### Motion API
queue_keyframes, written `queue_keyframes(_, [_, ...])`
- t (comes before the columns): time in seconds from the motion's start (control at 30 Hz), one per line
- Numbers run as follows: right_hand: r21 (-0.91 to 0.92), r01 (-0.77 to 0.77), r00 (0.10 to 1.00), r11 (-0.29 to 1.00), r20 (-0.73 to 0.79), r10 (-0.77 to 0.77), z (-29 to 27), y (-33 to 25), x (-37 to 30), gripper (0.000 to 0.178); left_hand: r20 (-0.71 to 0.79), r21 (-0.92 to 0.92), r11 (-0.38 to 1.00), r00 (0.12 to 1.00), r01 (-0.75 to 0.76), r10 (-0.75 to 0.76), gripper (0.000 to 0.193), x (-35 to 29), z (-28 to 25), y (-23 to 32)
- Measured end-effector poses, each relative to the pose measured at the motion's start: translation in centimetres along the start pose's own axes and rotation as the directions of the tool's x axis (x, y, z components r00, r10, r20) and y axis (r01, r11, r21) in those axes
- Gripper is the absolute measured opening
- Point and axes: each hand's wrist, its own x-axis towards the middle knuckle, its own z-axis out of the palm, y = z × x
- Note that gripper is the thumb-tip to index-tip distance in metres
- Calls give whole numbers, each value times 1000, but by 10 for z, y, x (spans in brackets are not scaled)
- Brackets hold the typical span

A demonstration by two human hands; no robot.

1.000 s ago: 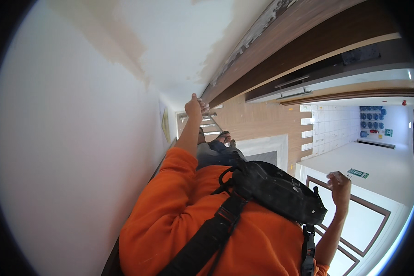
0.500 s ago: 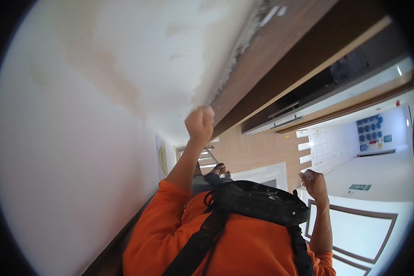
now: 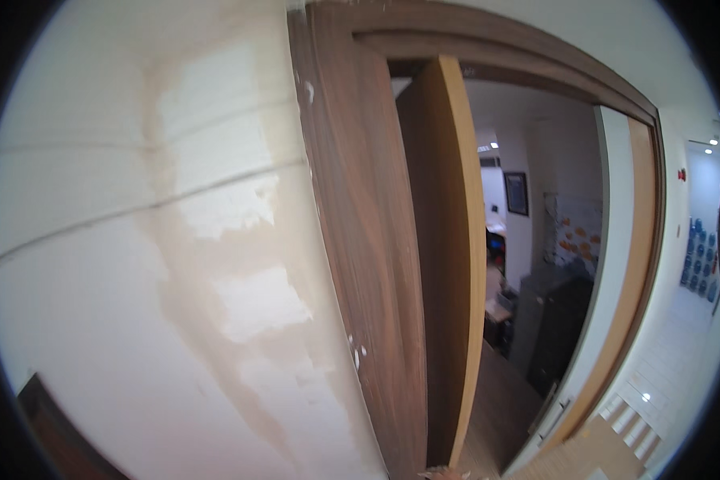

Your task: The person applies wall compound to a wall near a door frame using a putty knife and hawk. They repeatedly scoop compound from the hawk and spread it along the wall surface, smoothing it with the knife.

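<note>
A sliver of a hand, which looks like my left hand, shows at the lower edge, in front of the foot of the open door. Its fingers are cut off by the picture's edge, so I cannot make out what it holds, if anything. My right hand is out of the picture. Filling the left side is a pale wall with white and beige patches of uneven filler. Beside the patches stands a brown wood-grain door frame, with small white smears along its wall-side edge.
Through the doorway a dark cabinet and a framed picture show. A second door leaf with a bar handle stands at the right. Blue water bottles are stacked far right. A dark brown board sits low left.
My view has swung up from my body and both hands to the wall and doorway. The right hand has left the picture; only a bit of one hand remains at the bottom.
</note>
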Motion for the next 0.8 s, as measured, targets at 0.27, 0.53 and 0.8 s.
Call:
queue_keyframes(0.27, [-119, -189, 982, 975, -40, 185, -55, -20, 31, 30, 208, 501, 848, 975, -172, 75, 38, -27, 102, 53])
queue_keyframes(0.53, [-152, -221, 975, 963, -11, 222, -84, -18, 33, 31, 617, 775, -292, 771, -560, 157, 60, -31, 162, 141])
queue_keyframes(0.8, [-164, -272, 962, 948, -31, 271, -106, -6, 30, 33, 603, 736, -635, 653, -235, 458, 33, -101, 286, 254])
